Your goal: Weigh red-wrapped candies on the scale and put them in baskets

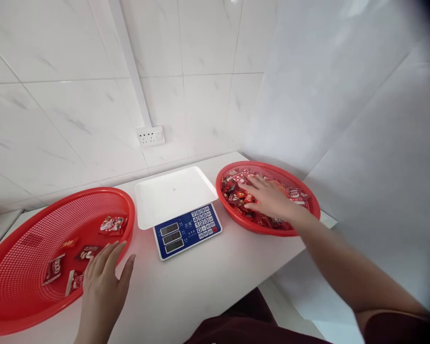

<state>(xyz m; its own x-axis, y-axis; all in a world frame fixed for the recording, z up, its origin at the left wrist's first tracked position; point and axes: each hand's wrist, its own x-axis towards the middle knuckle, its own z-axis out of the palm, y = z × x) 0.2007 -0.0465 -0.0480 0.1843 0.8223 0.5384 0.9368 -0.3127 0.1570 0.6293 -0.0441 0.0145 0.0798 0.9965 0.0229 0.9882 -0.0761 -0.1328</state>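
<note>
My right hand [267, 197] reaches over the right red basket [310, 196], its fingers spread above or on a heap of red-wrapped snack packets [236, 198]. Whether the fingertips press on the packets, I cannot tell. At the near rim of the left red basket [28, 248], my left hand [105, 282] is held with thumb and fingers apart and nothing in it. Inside that basket lie several small packets [53, 269], one of them against the right wall. Between the baskets stands a digital scale [188, 229] with a bare white tray [174, 193].
The white table [200, 277] backs onto a tiled wall, with a pale panel [372, 167] on the right. A wall socket [150, 136] sits above the scale. The table's front edge runs close to my body.
</note>
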